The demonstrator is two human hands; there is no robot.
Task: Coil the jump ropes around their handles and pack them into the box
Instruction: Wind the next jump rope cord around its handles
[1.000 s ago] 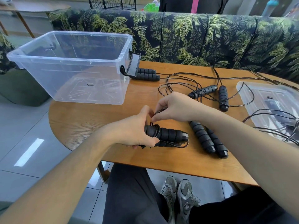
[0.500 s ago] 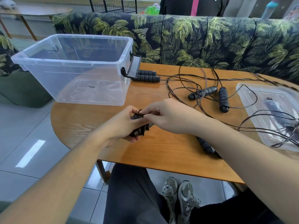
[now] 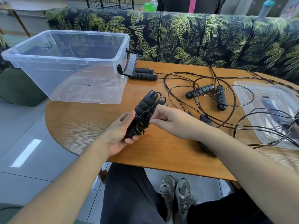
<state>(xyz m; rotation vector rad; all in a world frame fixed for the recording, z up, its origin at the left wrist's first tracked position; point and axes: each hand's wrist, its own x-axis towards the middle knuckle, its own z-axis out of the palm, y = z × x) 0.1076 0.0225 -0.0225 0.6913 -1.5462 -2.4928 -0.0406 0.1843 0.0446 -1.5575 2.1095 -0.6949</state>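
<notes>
A round wooden table (image 3: 161,152) with visible grain stands on a floor of pale grey glossy tiles (image 3: 29,159), where a bright patch of light reflects. Behind the tabletop's far edge runs a dark sofa (image 3: 202,38) printed with green palm leaves. At the upper left corner stands another wooden table (image 3: 32,5), beside a black wire rack (image 3: 110,3).

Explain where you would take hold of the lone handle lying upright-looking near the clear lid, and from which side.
Grip the handle across its ribbed foam middle, fingers coming from above and closing on its left and right sides. It lies flat on the table, its long axis pointing away from the person, and cord leaves its far end, so the middle is freest.
</notes>
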